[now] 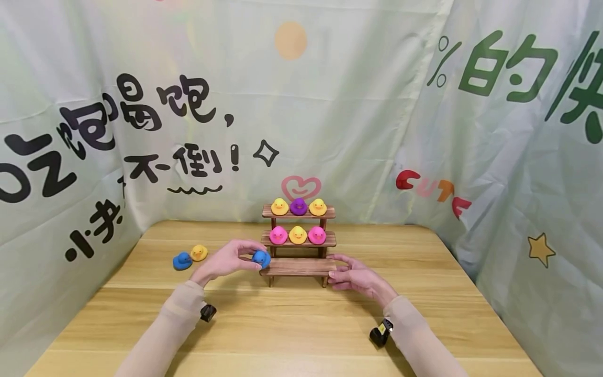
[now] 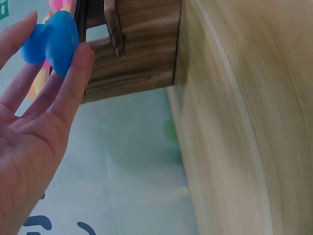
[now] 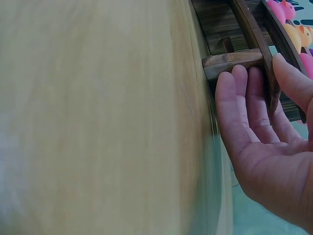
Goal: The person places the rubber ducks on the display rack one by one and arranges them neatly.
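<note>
1. Pale printed cloth [image 1: 348, 131] hangs across the top and both sides of the frame, behind a wood-grain table [image 1: 301, 335] filling the lower part.
2. At centre, the left hand [image 1: 232, 260] pinches a blue duck [image 1: 260, 258] between thumb and fingertips, by the left end of the lowest shelf [image 1: 298, 267]; I cannot tell whether duck and shelf touch.
3. Right of centre, the right hand [image 1: 360, 276] holds that shelf's right end, thumb and fingers curved about it.
4. Just above, the middle shelf [image 1: 298, 244] bears a pink, a yellow and a pink duck, left to right.
5. Above that, the top shelf [image 1: 275, 214] carries a yellow, a purple and a yellow one.
6. Left of the left hand, a second blue duck [image 1: 182, 261] and a loose yellow duck [image 1: 199, 253] sit side by side on the table.
7. Black lettering [image 1: 136, 102] marks the cloth at upper left, green lettering [image 1: 485, 65] at upper right.
</note>
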`<action>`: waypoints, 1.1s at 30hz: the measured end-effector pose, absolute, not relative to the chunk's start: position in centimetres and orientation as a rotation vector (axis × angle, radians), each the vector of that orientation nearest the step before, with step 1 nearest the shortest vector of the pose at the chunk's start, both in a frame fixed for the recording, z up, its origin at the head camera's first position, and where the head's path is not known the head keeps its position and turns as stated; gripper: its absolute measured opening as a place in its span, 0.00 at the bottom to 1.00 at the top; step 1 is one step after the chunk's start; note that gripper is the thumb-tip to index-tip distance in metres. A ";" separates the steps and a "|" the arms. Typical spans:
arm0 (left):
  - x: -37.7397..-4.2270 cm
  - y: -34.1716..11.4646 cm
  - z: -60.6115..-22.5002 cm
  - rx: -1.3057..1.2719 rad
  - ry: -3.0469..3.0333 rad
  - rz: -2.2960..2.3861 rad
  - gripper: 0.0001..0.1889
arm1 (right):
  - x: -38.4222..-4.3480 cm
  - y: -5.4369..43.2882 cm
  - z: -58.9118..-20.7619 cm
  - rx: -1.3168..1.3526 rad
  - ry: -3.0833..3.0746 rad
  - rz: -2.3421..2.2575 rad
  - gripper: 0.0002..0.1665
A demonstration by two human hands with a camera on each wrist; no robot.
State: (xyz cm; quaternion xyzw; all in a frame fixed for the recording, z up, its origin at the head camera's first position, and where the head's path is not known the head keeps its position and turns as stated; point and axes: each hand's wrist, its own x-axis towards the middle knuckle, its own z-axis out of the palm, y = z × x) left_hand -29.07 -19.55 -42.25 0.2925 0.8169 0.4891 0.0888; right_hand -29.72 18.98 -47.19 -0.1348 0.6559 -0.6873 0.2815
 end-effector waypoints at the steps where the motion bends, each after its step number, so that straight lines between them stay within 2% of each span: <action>1: -29.1 -19.5 -42.3 0.870 2.425 1.451 0.18 | -29.7 19.0 -47.2 -0.360 1.755 -1.842 0.41; 19: -29.0 -18.1 -42.9 0.941 2.362 1.440 0.19 | -29.5 19.1 -47.2 -0.333 1.761 -1.856 0.40; 33: -28.8 -14.9 -44.1 0.798 2.386 1.522 0.21 | -29.5 18.9 -47.0 -0.332 1.754 -1.859 0.40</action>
